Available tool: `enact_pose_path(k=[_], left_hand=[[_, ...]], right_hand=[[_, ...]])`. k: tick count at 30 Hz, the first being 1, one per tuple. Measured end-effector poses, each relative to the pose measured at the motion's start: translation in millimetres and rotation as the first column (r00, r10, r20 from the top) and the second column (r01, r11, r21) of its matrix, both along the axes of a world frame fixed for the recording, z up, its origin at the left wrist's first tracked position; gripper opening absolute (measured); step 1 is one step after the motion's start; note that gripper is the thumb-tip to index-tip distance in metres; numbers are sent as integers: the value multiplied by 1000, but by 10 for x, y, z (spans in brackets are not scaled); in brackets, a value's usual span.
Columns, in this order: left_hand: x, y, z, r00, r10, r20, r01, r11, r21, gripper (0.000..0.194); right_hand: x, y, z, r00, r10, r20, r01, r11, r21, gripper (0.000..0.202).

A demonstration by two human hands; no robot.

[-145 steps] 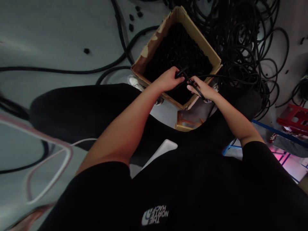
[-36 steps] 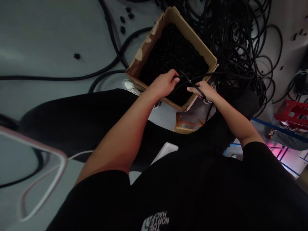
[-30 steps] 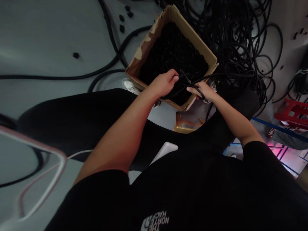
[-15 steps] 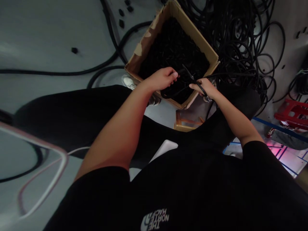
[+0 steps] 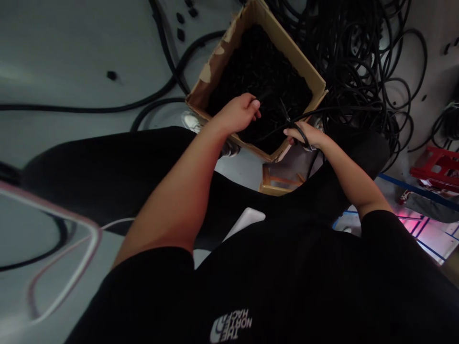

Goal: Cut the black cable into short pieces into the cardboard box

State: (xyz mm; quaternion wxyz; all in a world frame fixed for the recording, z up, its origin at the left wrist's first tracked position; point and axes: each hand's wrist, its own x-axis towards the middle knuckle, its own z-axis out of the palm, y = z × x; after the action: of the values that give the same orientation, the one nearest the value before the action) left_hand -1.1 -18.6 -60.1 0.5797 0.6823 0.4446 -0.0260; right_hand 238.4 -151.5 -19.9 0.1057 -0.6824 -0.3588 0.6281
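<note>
Above the cardboard box's (image 5: 289, 50) 7 o'clock side, my left grip (image 5: 241, 112) is curled; I cannot tell how far closed, or on what. At 4 o'clock, scissors (image 5: 286, 113) sit wrapped in my right grip (image 5: 311, 134), near a black cable (image 5: 319, 111).

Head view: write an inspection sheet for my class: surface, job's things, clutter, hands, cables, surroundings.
Surface: smooth grey floor.
Job's things: open brown cardboard box holding many small black pieces; dark, scissor-like tool.
Clutter: small black blocky scraps on the floor.
Hands: bare left hand over the box, grip unclear; right hand holding the tool.
Cables: tangled black cable pile right of the box, one strand crossing the box rim.
Surroundings: red slotted stool-like object, far right; pale wooden frame nearer than the box.
</note>
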Motion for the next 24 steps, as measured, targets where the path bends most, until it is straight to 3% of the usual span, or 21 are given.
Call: enact_pose_path(k=[5,11,19,24], left_hand=[[114,-139,51,993,-85,78,86,996,-16,26],[177,-193,155,984,-133,116,129,991,43,26],[114,-162,-150,999,-41,20,37,983,182,35],[90,-66,-226,1000,-16,17,14,994,111,39]], right_hand=[[-25,46,-74,996,82,-19,-80,993,82,43],[-34,54,-80,997,76,33,-80,988,134,56],[-47,37,-43,994,-30,104,19,994,104,60],[-42,9,-56,992,-37,124,25,995,94,55]])
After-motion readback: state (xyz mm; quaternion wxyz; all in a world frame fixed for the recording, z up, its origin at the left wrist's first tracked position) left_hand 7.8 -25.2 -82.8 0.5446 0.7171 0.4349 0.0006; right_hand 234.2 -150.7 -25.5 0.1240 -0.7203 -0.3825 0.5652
